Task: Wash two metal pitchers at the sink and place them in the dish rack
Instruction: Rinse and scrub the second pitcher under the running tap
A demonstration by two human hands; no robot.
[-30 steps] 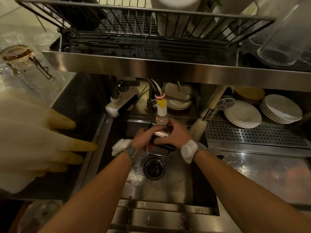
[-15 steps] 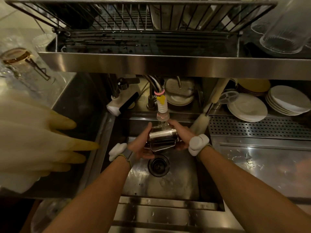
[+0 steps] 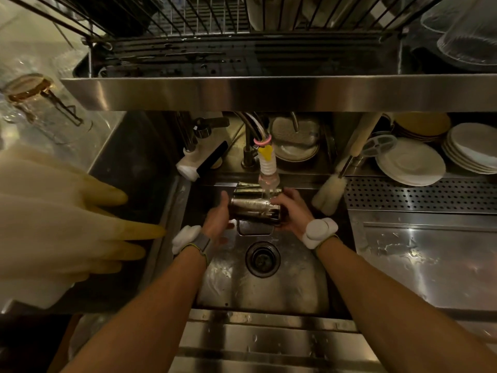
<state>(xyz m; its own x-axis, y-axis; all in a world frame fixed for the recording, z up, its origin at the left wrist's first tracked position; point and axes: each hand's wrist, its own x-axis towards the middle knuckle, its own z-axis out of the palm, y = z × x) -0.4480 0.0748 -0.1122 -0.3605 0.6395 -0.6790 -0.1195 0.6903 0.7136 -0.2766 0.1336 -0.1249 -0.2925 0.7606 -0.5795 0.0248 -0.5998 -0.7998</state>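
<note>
A metal pitcher (image 3: 254, 207) lies on its side under the white ribbed faucet nozzle (image 3: 267, 165), above the steel sink (image 3: 269, 286). Water runs from the nozzle onto it. My left hand (image 3: 217, 220) presses flat against its left end, and my right hand (image 3: 291, 210) grips its right end. A second metal shape (image 3: 246, 188) shows just behind it; I cannot tell what it is. A rectangular metal rim (image 3: 254, 228) sits below the pitcher near the drain (image 3: 262, 258). The wire dish rack (image 3: 215, 25) hangs above the sink.
Pale rubber gloves (image 3: 67, 224) hang over the left edge. A bottle brush (image 3: 329, 192) leans at the sink's right. Stacked plates (image 3: 411, 162) sit behind a perforated drainboard (image 3: 419, 195). Upturned glasses (image 3: 465, 30) stand at the top right, and a clip-top jar (image 3: 29, 87) at the left.
The pitcher came up from low in the sink, where both hands covered it, and now lies sideways between my hands under the running water.
</note>
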